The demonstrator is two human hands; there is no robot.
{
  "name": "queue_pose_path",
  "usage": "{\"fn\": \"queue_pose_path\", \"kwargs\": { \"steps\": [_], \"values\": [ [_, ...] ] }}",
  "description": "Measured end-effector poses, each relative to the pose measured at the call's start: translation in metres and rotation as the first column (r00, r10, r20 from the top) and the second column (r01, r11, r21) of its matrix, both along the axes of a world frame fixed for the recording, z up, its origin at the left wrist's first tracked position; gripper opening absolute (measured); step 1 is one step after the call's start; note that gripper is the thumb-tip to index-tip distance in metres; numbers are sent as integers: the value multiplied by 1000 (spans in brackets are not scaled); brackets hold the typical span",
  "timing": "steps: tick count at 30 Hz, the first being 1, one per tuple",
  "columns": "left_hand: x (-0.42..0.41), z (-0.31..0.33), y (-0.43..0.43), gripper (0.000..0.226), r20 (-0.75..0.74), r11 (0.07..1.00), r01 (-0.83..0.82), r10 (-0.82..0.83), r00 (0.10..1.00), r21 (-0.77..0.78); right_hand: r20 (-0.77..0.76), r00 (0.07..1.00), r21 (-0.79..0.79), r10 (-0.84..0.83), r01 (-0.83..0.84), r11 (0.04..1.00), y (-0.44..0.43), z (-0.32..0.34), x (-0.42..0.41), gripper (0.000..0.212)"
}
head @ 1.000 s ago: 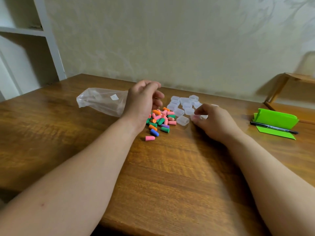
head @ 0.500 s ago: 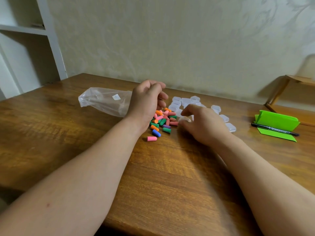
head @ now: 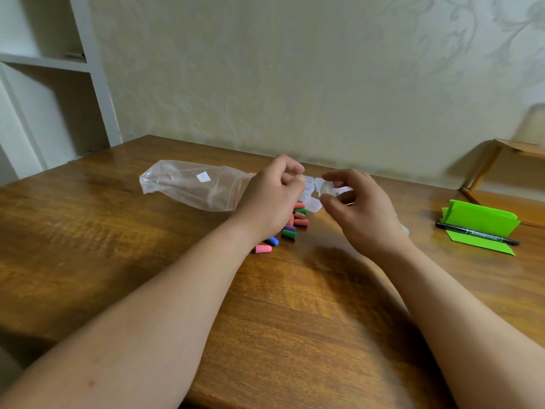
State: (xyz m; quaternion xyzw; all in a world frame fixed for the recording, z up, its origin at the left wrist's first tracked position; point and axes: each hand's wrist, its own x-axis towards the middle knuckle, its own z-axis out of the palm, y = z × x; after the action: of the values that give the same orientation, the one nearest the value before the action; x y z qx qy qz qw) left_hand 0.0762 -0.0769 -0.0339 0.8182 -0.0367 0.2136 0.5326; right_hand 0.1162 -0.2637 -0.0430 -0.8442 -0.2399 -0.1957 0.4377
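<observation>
Wooden table [head: 295,320]: right hand [head: 362,214] pinches small clear plastic case [head: 327,188] held above colourful foam earplugs [head: 295,228], likely to open and fill it; left hand [head: 271,199] curled alongside, can't tell if holding anything.

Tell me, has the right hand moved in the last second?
Yes. The right hand has lifted off the table and shifted slightly left, away from the pen, now pinching a clear case near the left hand.

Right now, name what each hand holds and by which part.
The right hand pinches a small clear case at its edges, between thumb and fingertips. The left hand is curled; any contents are hidden.
</observation>
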Motion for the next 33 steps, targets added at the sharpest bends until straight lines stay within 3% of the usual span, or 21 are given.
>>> {"fn": "queue_pose_path", "kwargs": {
  "steps": [6,14,22,33],
  "values": [
    [-5,-2,-2,29,-96,976,218,-219,971,-22,20,990,82,139,-141,987,6,2,-15,28],
    [-5,-4,1,22,-103,934,297,-322,941,-201,-9,988,70,153,-152,986,3,1,-19,29],
    [-6,-3,2,29,-49,933,307,-320,946,-187,-207,961,345,180,-101,933,2,3,-17,16],
    [-10,0,5,30,-76,917,365,-380,922,-161,-291,906,440,308,-159,884,-7,6,-16,27]
  ]
}}
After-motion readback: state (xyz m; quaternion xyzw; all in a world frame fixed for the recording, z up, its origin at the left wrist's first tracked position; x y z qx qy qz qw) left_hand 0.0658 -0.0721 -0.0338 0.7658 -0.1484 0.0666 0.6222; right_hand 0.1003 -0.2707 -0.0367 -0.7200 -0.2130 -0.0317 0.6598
